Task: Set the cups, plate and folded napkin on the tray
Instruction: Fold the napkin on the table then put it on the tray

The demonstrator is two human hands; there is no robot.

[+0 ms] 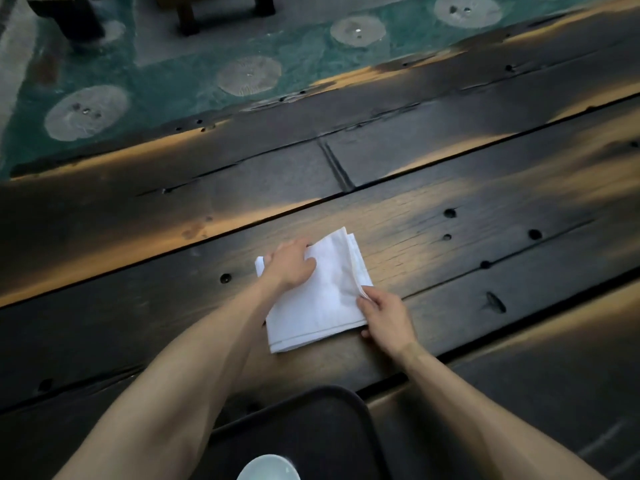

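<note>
A white napkin (322, 292), folded into a rough square, lies flat on the dark wooden table (485, 209). My left hand (289, 265) rests palm-down on its upper left part, pressing it. At the napkin's right edge, my right hand (386, 315) pinches the layered corner between fingers and thumb. Close to me sits a black tray (332, 420), between my forearms. On the tray, a pale cup or dish (268, 467) shows only its rim at the bottom edge of the view.
The table is made of long dark planks with gaps, knots and holes. Beyond its far edge lies a green floor with round grey patches (249, 76). Dark furniture legs (188, 15) stand at the top.
</note>
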